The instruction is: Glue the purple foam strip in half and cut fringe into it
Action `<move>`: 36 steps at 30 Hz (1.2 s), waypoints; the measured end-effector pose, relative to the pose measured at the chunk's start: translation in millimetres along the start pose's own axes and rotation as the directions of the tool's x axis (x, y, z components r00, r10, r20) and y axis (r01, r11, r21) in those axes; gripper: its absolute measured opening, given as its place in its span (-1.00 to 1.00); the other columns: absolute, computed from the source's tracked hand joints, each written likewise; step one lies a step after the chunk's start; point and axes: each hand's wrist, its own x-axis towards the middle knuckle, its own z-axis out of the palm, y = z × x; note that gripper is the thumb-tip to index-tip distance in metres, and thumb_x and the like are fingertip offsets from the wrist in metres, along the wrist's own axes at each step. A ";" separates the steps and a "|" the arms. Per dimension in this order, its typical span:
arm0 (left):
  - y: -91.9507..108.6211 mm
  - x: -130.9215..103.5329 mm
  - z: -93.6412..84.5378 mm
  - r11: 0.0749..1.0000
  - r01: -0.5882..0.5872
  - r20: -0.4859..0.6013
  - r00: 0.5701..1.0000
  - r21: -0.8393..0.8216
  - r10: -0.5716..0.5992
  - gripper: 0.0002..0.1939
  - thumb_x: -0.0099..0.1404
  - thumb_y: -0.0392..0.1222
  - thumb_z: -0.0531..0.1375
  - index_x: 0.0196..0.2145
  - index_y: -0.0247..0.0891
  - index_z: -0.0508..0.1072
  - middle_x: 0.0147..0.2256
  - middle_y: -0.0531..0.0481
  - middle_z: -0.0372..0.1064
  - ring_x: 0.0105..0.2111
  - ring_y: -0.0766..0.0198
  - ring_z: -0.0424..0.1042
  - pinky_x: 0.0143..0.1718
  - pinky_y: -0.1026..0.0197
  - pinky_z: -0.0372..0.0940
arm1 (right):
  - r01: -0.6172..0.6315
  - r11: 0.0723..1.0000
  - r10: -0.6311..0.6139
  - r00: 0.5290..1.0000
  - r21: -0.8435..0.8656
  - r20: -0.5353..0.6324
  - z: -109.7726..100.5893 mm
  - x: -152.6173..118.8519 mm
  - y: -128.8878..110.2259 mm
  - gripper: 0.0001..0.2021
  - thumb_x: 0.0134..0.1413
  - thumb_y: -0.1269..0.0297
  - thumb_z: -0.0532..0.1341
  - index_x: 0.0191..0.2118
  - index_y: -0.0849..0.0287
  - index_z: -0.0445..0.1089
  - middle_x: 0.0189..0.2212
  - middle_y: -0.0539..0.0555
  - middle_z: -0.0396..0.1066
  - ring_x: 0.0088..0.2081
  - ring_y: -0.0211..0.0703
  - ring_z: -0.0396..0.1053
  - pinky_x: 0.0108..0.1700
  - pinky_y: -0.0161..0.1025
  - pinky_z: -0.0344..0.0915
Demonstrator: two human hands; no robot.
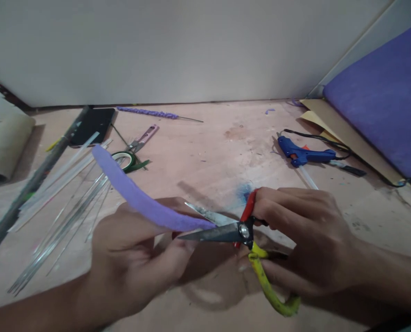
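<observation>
Pinched between the thumb and fingers of my left hand (136, 249) is a curved purple strip (132, 193), which looks like paper or thin foam. Its long free end rises toward the upper left. My right hand (309, 240) grips a pair of scissors (222, 230) with one red and one yellow handle. The blades are parted and point left, and the strip's near end lies between them close to the pivot. My left fingertips are right beside the blade tips.
Clear sticks and wires (70, 221), green tape (127, 161), a small cutter (145, 138) and a phone (92, 127) lie left. A purple-wrapped wire (150, 113) lies at the back. Right are a blue glue gun (302, 152) and purple sheet material (381, 101). A cardboard tube (8, 147) stands far left.
</observation>
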 end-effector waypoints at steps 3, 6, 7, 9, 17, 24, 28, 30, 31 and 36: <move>2.4 1.3 2.9 1.000 -0.002 -0.026 1.000 -0.021 0.001 -0.81 0.46 -0.23 0.40 -0.34 -0.06 0.76 -0.47 0.02 0.64 -0.51 0.19 0.61 -0.41 0.19 0.56 | 0.002 1.000 -0.002 1.000 0.004 0.000 0.7 -0.9 0.7 -0.81 0.51 0.13 0.28 -0.10 0.03 0.26 -0.30 -0.05 0.52 -0.43 -0.20 0.38 -0.36 -0.18 0.26; 7.4 4.8 6.0 0.999 0.034 -0.058 0.998 0.007 -0.034 -0.80 0.38 -0.27 0.40 -0.39 -0.04 0.75 -0.49 0.05 0.64 -0.48 0.16 0.66 -0.39 0.19 0.59 | 0.008 1.000 -0.008 1.000 -0.010 -0.018 1.2 -0.8 1.4 -0.83 0.48 0.18 0.28 -0.11 0.03 0.26 -0.31 -0.04 0.54 -0.45 -0.20 0.38 -0.37 -0.18 0.24; 8.6 6.1 6.4 0.999 0.036 -0.057 0.998 0.018 -0.035 -0.80 0.36 -0.28 0.40 -0.40 -0.04 0.75 -0.52 0.06 0.62 -0.48 0.16 0.66 -0.40 0.20 0.59 | 0.011 1.000 -0.011 1.000 -0.015 -0.021 1.3 -0.9 1.6 -0.84 0.48 0.19 0.28 -0.11 0.02 0.26 -0.32 -0.03 0.54 -0.45 -0.20 0.37 -0.38 -0.17 0.23; 9.5 7.9 6.1 0.999 0.038 -0.038 0.999 0.030 -0.037 -0.81 0.35 -0.27 0.39 -0.41 -0.05 0.74 -0.54 0.05 0.61 -0.51 0.17 0.64 -0.44 0.21 0.56 | 0.013 1.000 -0.013 1.000 -0.018 -0.016 1.3 -1.5 1.8 -0.83 0.50 0.17 0.28 -0.12 0.02 0.26 -0.33 -0.02 0.54 -0.46 -0.18 0.38 -0.38 -0.17 0.24; -1.7 -3.0 -1.4 0.995 0.097 0.091 0.991 -0.012 -0.095 -0.77 0.50 -0.05 0.42 -0.35 -0.10 0.72 -0.44 -0.04 0.66 -0.44 0.16 0.61 -0.35 0.15 0.61 | 0.057 0.996 -0.059 0.998 -0.063 -0.028 1.2 -0.7 0.8 -0.76 0.60 0.11 0.26 -0.18 0.05 0.29 -0.40 -0.04 0.49 -0.51 -0.22 0.34 -0.44 -0.14 0.15; 8.2 3.3 3.3 0.998 0.047 0.018 0.999 -0.040 -0.046 -0.79 0.46 -0.23 0.43 -0.37 -0.03 0.78 -0.51 0.08 0.59 -0.57 0.31 0.49 -0.56 0.30 0.39 | 0.005 1.000 -0.004 0.999 0.031 -0.032 3.4 -3.3 0.3 -0.71 0.70 0.18 0.20 -0.22 0.04 0.29 -0.44 -0.06 0.45 -0.53 -0.25 0.32 -0.46 -0.15 0.12; 13.0 3.7 4.3 0.999 0.053 -0.044 0.998 -0.003 -0.053 -0.78 0.44 -0.27 0.42 -0.28 0.04 0.85 -0.42 0.10 0.70 -0.59 0.34 0.49 -0.59 0.33 0.35 | -0.150 0.983 0.160 0.983 0.105 -0.094 -1.5 0.5 6.5 -0.67 0.63 0.17 0.31 -0.27 0.04 0.30 -0.49 -0.10 0.39 -0.52 -0.27 0.32 -0.46 -0.24 0.19; 9.9 1.3 3.6 0.994 0.108 -0.085 0.990 -0.015 -0.109 -0.84 0.42 -0.22 0.44 -0.30 -0.02 0.84 -0.46 0.08 0.67 -0.59 0.32 0.48 -0.57 0.30 0.37 | -0.260 0.959 0.273 0.954 0.116 -0.122 -4.2 5.2 16.1 -0.66 0.58 0.14 0.33 -0.30 0.03 0.30 -0.48 -0.08 0.38 -0.50 -0.23 0.32 -0.43 -0.23 0.20; 7.4 1.2 2.5 0.988 0.149 -0.099 0.983 -0.037 -0.152 -0.85 0.41 -0.18 0.43 -0.34 -0.07 0.80 -0.50 0.08 0.62 -0.59 0.30 0.46 -0.56 0.29 0.36 | -0.325 0.941 0.334 0.937 0.096 -0.102 -4.8 7.6 22.9 -0.66 0.58 0.11 0.31 -0.31 0.03 0.31 -0.47 -0.06 0.41 -0.48 -0.20 0.34 -0.41 -0.20 0.21; -6.8 24.7 -15.1 0.939 0.318 0.345 0.873 0.133 -0.344 -0.72 0.36 -0.16 0.10 -0.52 -0.16 0.31 -0.60 0.12 0.20 -0.61 0.32 0.21 -0.59 0.28 0.15 | -0.518 0.836 0.542 0.830 -0.183 0.130 -2.1 10.6 66.4 -0.59 0.50 -0.08 0.32 -0.35 0.07 0.42 -0.44 0.11 0.53 -0.46 -0.05 0.38 -0.41 -0.10 0.12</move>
